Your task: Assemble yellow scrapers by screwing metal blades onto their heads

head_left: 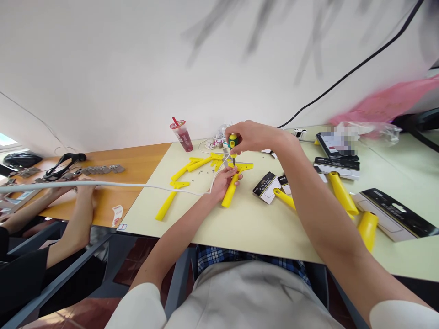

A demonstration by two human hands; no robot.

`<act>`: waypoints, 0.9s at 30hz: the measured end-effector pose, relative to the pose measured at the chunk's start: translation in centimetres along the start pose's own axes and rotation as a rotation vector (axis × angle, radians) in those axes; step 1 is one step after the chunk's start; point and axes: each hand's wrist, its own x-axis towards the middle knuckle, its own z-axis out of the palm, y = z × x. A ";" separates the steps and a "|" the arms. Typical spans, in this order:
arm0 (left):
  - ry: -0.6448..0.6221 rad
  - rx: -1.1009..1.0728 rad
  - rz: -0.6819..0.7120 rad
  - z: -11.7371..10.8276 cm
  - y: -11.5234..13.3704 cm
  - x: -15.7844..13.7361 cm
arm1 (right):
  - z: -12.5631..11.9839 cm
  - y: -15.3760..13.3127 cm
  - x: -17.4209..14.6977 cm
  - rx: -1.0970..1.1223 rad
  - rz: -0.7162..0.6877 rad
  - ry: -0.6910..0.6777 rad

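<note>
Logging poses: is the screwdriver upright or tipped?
Upright: the right hand grips the screwdriver handle-up, shaft pointing down at the yellow tool.

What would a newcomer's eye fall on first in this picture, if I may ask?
Probably the bright yellow tool in the left hand, near the picture's middle, where the right hand holds a green-and-yellow screwdriver pointing down at it. Next, perhaps, the cup of red drink by the wall, and the pink plastic at the far right.

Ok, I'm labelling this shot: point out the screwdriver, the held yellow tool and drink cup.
Screwdriver (233, 141): head view, its handle.
Held yellow tool (230, 193): head view, its handle.
Drink cup (183, 137): head view, its side.
</note>
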 end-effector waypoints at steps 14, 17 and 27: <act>0.007 0.013 0.013 0.2 0.1 -0.2 | 1.2 0.2 0.8 -0.112 0.009 0.036; -0.001 0.028 0.015 0.2 0.1 -0.2 | 1.5 0.2 1.1 -0.114 -0.044 0.077; -0.014 0.004 0.019 -0.3 -0.2 0.2 | 1.2 -0.1 0.4 -0.099 -0.010 -0.030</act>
